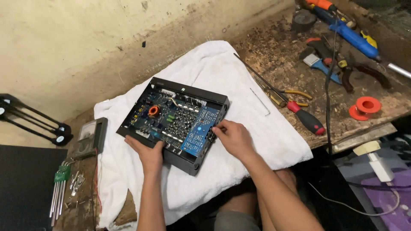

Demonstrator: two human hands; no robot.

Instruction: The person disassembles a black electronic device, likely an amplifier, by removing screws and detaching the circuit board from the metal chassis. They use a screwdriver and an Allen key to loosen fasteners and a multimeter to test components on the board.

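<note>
An opened black electronics case (214,97) lies on a white towel (239,77), its blue circuit boards (199,130) and a copper coil (153,111) exposed. My left hand (150,154) grips the near left edge of the case, fingers curled over the rim. At the near right corner my right hand (233,137) rests against the case, fingertips touching the side by the small blue board.
A red-and-black screwdriver (305,117), pliers (357,70), blue tools (353,36) and a red solder spool (366,106) lie on the worn bench at right. A meter (92,137) and a set of hex keys (60,190) sit left. A thin rod (260,102) rests on the towel.
</note>
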